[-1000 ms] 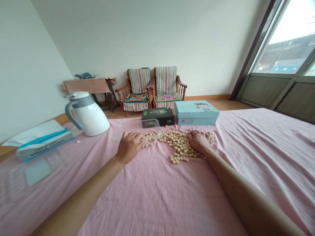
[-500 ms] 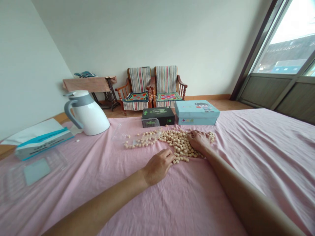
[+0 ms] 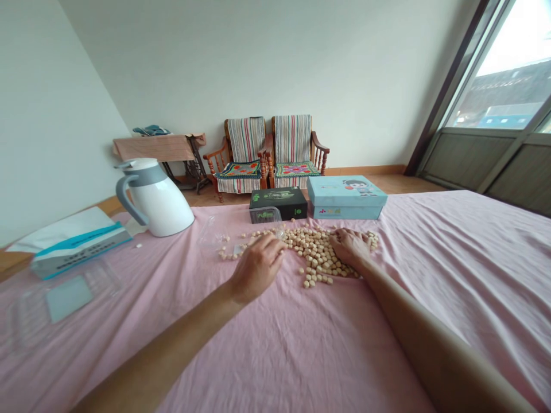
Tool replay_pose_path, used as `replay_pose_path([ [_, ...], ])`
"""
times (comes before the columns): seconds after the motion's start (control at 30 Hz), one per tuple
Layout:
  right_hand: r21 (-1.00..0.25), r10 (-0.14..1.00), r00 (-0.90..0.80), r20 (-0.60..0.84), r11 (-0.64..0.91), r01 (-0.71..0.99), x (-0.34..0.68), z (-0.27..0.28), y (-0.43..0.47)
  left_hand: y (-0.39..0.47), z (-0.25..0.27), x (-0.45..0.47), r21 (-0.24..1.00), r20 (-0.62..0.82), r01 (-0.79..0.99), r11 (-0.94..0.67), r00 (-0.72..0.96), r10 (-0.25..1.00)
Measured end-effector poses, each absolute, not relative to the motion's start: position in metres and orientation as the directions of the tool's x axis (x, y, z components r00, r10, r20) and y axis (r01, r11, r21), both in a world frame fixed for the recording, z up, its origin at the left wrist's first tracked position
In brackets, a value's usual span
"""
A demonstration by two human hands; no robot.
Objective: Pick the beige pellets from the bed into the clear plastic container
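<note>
A heap of small, rounded beige pieces (image 3: 316,252) lies on the pink cloth; I cannot tell their exact kind. My left hand (image 3: 258,268) is over the near right side of a clear plastic container (image 3: 206,229), its fingers curled together. Whatever those fingers hold, if anything, is hidden. Several of the same beige pieces lie inside the container, partly covered by this hand. On the right part of the heap rests my right hand (image 3: 350,246), palm down with fingers stretched out over the pieces.
Behind the heap stand a black box (image 3: 279,203) and a light blue box (image 3: 346,198). A white jug (image 3: 161,201) with a grey handle is at the left, beside a tissue pack (image 3: 81,246). Nearer lies a clear plastic lid (image 3: 103,281). Two wooden chairs (image 3: 293,140) stand beyond the table.
My left hand has moved left and away from me, from the heap's near edge to the plastic container. My right hand stays on the heap.
</note>
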State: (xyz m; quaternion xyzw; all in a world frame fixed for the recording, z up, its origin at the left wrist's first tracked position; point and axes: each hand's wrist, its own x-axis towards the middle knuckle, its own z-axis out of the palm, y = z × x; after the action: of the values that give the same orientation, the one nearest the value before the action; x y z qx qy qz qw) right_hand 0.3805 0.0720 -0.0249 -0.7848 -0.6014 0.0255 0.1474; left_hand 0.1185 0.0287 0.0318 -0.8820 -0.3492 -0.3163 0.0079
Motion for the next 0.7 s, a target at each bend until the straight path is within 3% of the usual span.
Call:
replay_pose_path([
  [0.17, -0.265, 0.951, 0.263, 0.161, -0.215, 0.940, 0.381, -0.026, 0.072, 0.072, 0.062, 0.083, 0.130, 0.730, 0.757, -0.640, 0.363, 0.579],
  [0.33, -0.266, 0.947, 0.274, 0.167, -0.224, 0.938, 0.381, -0.028, 0.073, 0.066, 0.053, 0.083, 0.051, 0.761, 0.747, -0.663, 0.401, 0.511],
  [0.43, -0.269, 0.950, 0.270, 0.160, -0.221, 0.938, 0.382, -0.029, 0.074, 0.042, 0.036, 0.106, 0.015, 0.649, 0.618, -0.786, 0.592, 0.477],
  [0.5, -0.268, 0.948, 0.274, 0.161, -0.225, 0.937, 0.383, -0.030, 0.074, 0.030, 0.022, 0.123, 0.061, 0.485, 0.546, -0.836, 0.716, 0.503],
  [0.6, -0.270, 0.947, 0.279, 0.157, -0.231, 0.935, 0.382, -0.029, 0.073, 0.025, -0.002, 0.142, 0.166, 0.339, 0.546, -0.821, 0.751, 0.567],
  [0.7, -0.273, 0.951, 0.272, 0.150, -0.225, 0.935, 0.381, -0.027, 0.072, 0.028, -0.018, 0.151, 0.193, 0.310, 0.574, -0.795, 0.733, 0.605],
])
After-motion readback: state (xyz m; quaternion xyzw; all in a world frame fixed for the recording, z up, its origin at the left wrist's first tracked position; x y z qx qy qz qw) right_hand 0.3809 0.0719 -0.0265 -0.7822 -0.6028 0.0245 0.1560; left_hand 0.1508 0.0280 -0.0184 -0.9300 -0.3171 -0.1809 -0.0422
